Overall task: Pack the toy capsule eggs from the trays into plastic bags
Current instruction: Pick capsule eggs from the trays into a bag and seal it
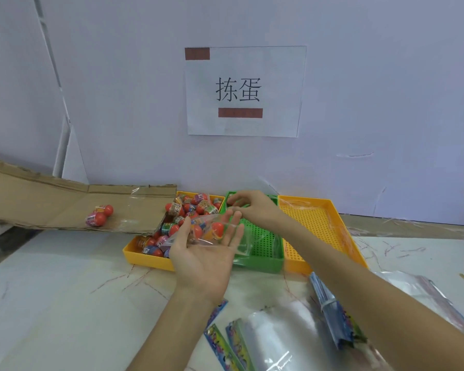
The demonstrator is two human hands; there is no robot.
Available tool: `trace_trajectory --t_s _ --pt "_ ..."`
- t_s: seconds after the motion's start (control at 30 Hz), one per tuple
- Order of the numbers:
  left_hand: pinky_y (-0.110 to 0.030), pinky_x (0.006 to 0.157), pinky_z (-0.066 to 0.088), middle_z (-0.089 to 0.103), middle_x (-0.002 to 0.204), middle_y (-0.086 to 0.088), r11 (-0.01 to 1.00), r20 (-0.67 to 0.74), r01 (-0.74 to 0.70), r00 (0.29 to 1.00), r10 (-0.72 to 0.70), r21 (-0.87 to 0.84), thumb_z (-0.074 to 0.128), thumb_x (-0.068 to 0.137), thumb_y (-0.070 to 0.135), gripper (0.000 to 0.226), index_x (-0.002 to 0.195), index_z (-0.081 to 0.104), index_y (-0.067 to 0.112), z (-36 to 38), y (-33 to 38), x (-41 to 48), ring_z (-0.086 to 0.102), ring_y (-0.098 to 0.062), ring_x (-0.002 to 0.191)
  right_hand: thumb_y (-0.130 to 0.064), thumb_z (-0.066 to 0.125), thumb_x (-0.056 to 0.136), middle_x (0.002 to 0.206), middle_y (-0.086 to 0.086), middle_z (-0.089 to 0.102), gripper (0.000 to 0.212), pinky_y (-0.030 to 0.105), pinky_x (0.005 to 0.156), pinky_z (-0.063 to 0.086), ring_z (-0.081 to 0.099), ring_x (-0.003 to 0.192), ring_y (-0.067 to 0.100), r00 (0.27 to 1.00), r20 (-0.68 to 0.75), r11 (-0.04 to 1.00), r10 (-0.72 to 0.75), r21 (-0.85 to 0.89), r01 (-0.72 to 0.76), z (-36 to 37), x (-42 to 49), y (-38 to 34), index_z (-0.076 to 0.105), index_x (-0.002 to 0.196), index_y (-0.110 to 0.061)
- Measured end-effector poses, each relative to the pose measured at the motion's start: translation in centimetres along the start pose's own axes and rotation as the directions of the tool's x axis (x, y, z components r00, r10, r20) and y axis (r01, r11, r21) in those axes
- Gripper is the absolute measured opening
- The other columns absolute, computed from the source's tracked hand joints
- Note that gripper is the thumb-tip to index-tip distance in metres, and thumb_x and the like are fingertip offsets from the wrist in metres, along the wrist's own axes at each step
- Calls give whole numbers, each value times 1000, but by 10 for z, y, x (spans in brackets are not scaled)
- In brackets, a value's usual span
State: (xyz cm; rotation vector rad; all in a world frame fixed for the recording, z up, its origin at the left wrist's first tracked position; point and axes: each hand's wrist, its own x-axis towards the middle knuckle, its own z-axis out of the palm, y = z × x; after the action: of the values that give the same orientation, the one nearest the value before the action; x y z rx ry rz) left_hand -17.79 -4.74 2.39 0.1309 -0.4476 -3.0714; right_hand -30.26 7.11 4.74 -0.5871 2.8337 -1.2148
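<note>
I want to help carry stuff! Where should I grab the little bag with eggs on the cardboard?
Probably pinch the flat, empty clear end of the bag, coming from above on its right side. The two red eggs bunch at the left end, round and likely slippery through the plastic.

On the table (65,303), three trays stand side by side before the wall (386,103): the left tray (145,259) holds capsule eggs (196,203), the middle tray (263,263) and right tray (319,226) lie beside it. Left of them lies a cardboard sheet (51,207) with two bagged eggs (99,216) on it. A pile of plastic bags (284,336) lies on the table's near right, and a held bag (212,231) hangs above the left and middle trays.
</note>
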Motion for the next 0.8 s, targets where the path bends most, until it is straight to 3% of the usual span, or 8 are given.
trace_trajectory --t_s 0.1,0.17,0.3,0.47,0.53,0.6,0.7,0.8 --pt "-56 98 48 63 128 -35 999 -9 -44 999 44 -12 52 99 39 53 134 52 -1 -1 8 3 66 -49 114 -16 66 93 104 -2 65 34 39 93 50 62 104 21 998 62 998 -19 -52 22 21 24 -6 66 127 -15" --pt "-57 103 47 63 127 -34 998 -16 -59 998 59 -25 54 97 39 55 135 52 -2 -3 13 5 66 -48 114 -20 60 95 115 -1 67 35 44 102 40 59 113 24 998 64 983 -11 -181 23 33 35 -8 63 129 -21" --pt "-56 102 47 65 126 -33 998 -13 -55 998 55 -23 54 97 39 56 132 53 -4 -3 13 5 67 -48 112 -19 58 94 114 0 70 21 41 96 27 59 114 24 999 -41 970 -28 -241 17 43 45 -10 68 112 -21" --pt "-55 102 47 64 127 -33 998 -11 -63 998 62 -22 52 99 40 57 135 51 -4 -2 13 5 67 -49 112 -19 79 74 92 -8 66 28 42 98 41 64 96 18 974 -217 997 -71 1 74 25 32 -19 60 94 -26" --pt "-55 102 47 65 126 -33 998 -21 -61 998 60 -10 51 100 41 58 133 53 -6 -2 12 6 67 -48 112 -15 81 73 94 -2 68 31 46 94 49 66 95 19 952 -295 985 -84 122 124 12 23 -23 60 95 -22" --pt "-56 102 47 65 125 -33 999 -24 -54 998 54 -2 50 100 41 56 128 56 -7 -1 11 4 68 -49 111 -11 82 75 99 1 69 35 35 82 54 66 95 19 936 -350 963 -39 238 129 -4 15 -27 60 101 -19" --pt "-56 98 49 65 124 -34 999 -22 -44 999 44 28 50 102 41 47 111 62 -3 1 7 1 68 -49 108 -6 82 78 104 -1 69 47 26 74 49 66 95 15 931 -350 874 106 479 80 -28 3 -30 56 115 -17" --pt "-55 95 51 65 125 -35 998 -25 -31 999 33 45 51 102 40 39 118 58 5 3 5 -1 69 -49 108 0 78 81 106 5 70 47 36 92 54 68 103 23 926 -323 734 195 674 81 -47 -12 -28 55 119 -11"
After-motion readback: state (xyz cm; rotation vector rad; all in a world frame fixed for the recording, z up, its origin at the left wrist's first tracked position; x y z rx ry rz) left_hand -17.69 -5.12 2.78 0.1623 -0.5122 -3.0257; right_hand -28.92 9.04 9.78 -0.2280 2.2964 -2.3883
